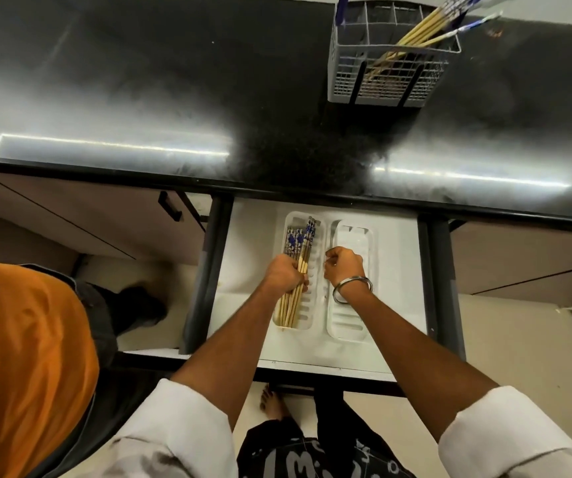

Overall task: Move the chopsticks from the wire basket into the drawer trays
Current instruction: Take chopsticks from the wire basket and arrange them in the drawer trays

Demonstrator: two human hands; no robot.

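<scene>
At the far left an orange garment [19, 357] fills the lower corner, with a dark shoe [139, 310] on the pale floor beside it, below closed cabinet fronts that carry a black handle [170, 205]. Next comes the open drawer [243, 257], white inside, pulled out under the edge of the black glossy bench [139, 81]. In it two white slotted trays lie side by side, touching along their long edges. The left tray [307, 315] holds a bundle of chopsticks [298, 250], pale wooden shafts toward the person and blue-and-white patterned ends toward the bench. The left hand [282, 274] is closed around this bundle near its middle, fingers curled over the sticks, which lie lengthwise in the tray. Just beside it, the right hand [343, 263] hovers over the right tray [350, 326] with its fingers curled in; whether it holds anything I cannot tell. A metal bangle [351, 288] circles that wrist. Both forearms are bare below rolled white sleeves. Farther right and back on the bench stands the wire basket [389, 63], with more chopsticks [426, 29] leaning out of its right side, patterned ends up.
</scene>
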